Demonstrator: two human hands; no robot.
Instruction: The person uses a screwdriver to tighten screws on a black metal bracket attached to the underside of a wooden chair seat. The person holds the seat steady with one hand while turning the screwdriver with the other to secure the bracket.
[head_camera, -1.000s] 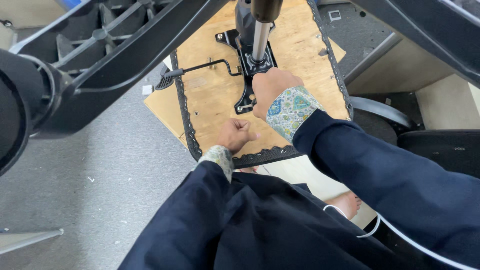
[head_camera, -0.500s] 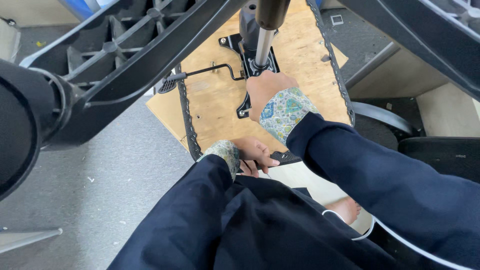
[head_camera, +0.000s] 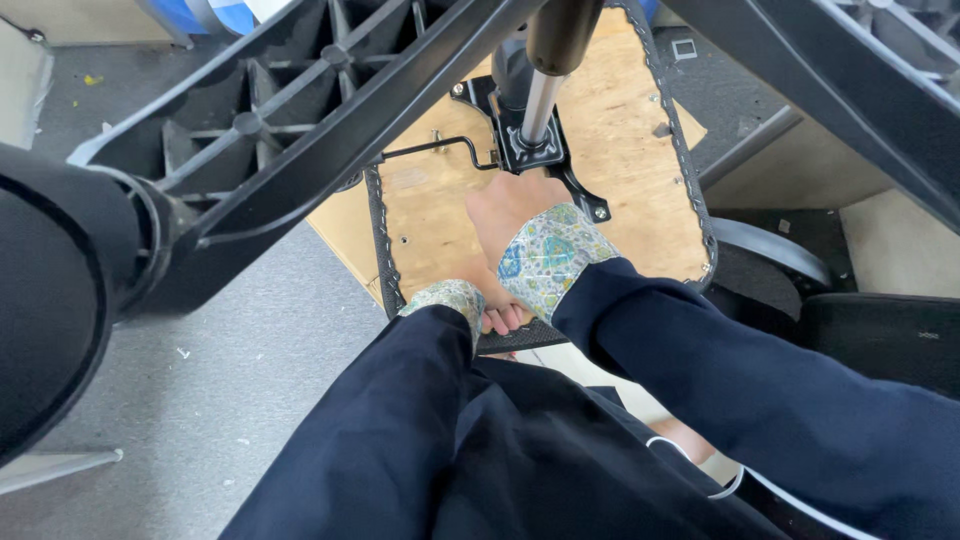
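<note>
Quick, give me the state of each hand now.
Left hand: mostly hidden, fingers at the seat edge; grip cannot be told.
Right hand: flat on the seat, holding nothing.

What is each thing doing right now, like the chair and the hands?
Chair seat: flipped over, bare wood underside showing.
Metal plate: fixed to the wood, under the post.
Post: standing in the plate.
Lever: sticking out sideways from the plate.
Chair base: up in the air, legs spread.
Right hand: flat on the wood by the plate.
Left hand: on the seat's near edge, mostly hidden.
</note>
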